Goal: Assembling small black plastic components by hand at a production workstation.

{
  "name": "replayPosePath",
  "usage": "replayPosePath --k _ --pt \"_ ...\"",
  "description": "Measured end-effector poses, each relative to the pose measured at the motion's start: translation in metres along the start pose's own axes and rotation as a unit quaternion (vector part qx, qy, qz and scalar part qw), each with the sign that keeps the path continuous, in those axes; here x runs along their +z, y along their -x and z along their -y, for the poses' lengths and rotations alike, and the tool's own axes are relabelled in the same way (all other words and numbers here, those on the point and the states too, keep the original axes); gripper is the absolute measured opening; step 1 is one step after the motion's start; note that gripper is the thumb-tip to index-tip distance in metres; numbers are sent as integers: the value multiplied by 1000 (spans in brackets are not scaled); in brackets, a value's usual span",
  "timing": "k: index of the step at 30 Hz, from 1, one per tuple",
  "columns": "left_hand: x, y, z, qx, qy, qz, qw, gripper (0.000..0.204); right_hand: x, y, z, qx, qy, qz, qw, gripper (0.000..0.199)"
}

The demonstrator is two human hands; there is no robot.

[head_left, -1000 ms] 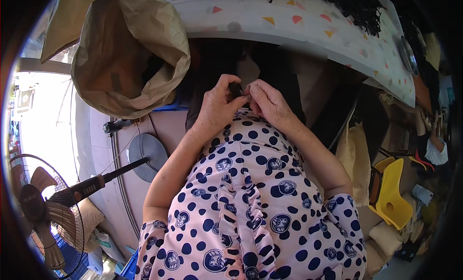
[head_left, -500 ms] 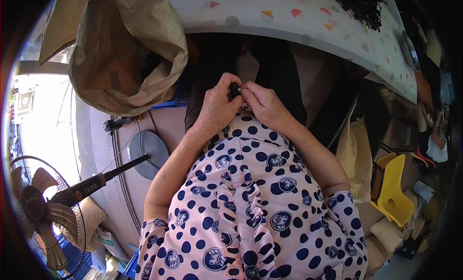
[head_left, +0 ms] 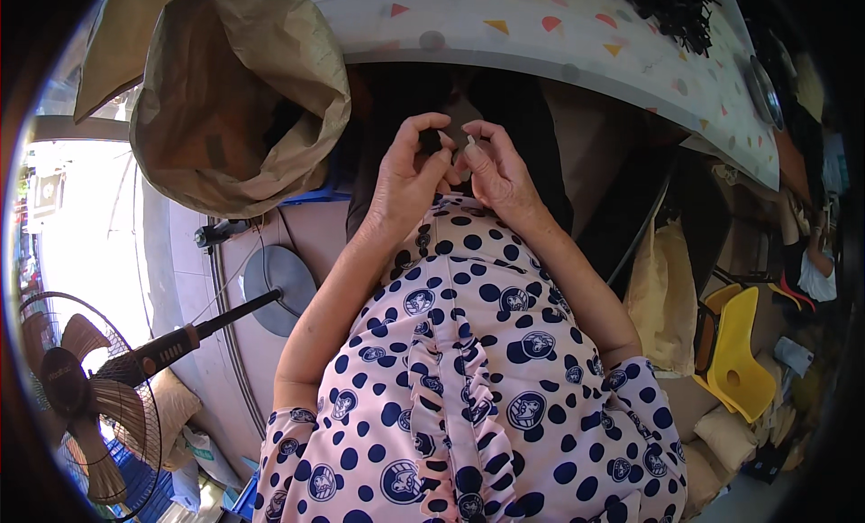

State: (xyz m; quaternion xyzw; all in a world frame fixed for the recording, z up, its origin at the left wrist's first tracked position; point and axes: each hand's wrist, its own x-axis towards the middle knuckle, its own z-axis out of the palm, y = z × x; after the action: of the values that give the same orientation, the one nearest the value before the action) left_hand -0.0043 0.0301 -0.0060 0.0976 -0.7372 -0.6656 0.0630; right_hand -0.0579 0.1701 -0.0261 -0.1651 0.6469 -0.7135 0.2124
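Observation:
My left hand [head_left: 410, 170] and my right hand [head_left: 501, 176] are raised over my lap, a small gap between their fingertips. The left index finger and thumb curl around a dark spot; whether that is a small black piece or the dark background I cannot tell. On the right, thumb and index finger come together at a tiny pale spot, too small to name. The other fingers are folded and partly hidden. Below the hands is my pink shirt [head_left: 468, 361] with dark dots.
A large open brown paper sack [head_left: 243, 176] stands at the upper left. Ahead is a table with a patterned white cover [head_left: 514, 45], a heap of black strips [head_left: 671, 14] on it. A fan [head_left: 72, 383] is at lower left, a yellow chair [head_left: 741, 361] at right.
My hands were together, with a small black piece between the fingertips. They have moved apart and slightly up, and the fingers have loosened.

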Motion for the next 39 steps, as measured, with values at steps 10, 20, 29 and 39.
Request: replayPosePath --k 10,20,29,39 --pt "-11 7 -11 -153 268 64 949 38 -14 -3 0 64 -129 70 987 11" --pt "-11 10 -11 -164 328 211 906 39 -25 -8 2 159 -179 160 958 22" --pt "-4 12 -5 11 -86 126 988 41 -6 -1 12 114 -73 59 989 23" --pt "-1 13 -3 37 -69 39 996 39 2 9 26 135 -82 91 983 37"
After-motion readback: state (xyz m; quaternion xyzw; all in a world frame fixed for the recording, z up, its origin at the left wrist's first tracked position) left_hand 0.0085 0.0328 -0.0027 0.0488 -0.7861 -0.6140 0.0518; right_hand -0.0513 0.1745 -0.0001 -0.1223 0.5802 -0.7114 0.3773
